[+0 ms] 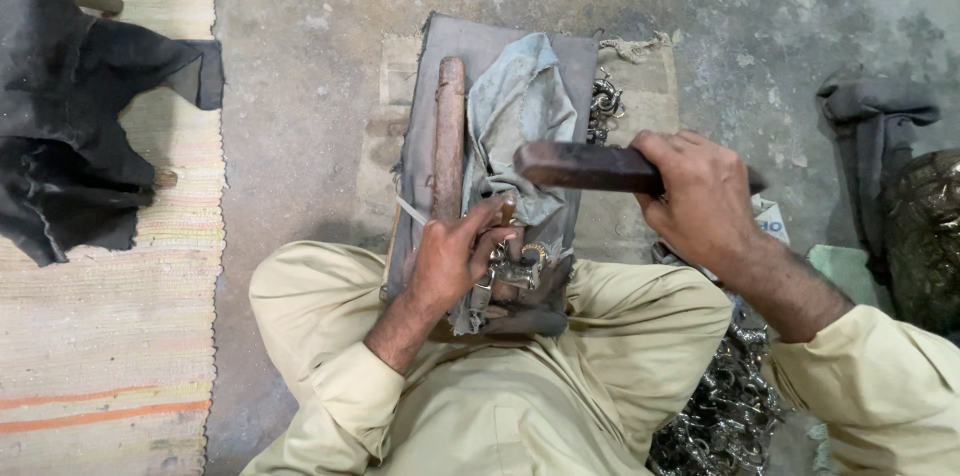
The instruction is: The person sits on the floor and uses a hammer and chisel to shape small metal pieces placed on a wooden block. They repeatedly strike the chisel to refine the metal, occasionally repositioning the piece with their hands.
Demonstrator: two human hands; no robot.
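- Right hand grips a dark hammer, raised above the work.
- Left hand pinches a small metal fitting on the block.
- Fittings pile lies beside the knee.

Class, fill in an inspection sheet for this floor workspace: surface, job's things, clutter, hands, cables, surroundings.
Surface: bare concrete floor; a dark board lies between the person's knees.
Job's things: small metal piece on the board; dark bar raised above it.
Clutter: wooden handle and grey cloth on the board; heap of shiny metal parts by the right knee.
Hands: left hand grips the metal piece; right hand is closed around the bar.
Cables: nothing seen.
Surroundings: woven mat with black fabric on it, at the left.
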